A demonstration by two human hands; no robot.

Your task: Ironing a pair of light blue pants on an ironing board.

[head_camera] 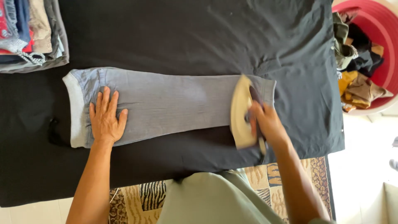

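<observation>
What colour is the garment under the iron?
Light grey-blue garment, paler at the waistband end; clearest in the head view.

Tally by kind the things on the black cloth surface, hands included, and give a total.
Folded grey-blue fabric garment: 1
Cream-coloured clothes iron: 1
Stack of folded clothes: 1
Hands: 2, the left hand flat on the garment, the right hand gripping the iron
Total: 5

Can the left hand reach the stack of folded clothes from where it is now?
Probably yes: the left hand lies flat on the grey garment, and only bare black cloth separates it from the folded stack.
</observation>
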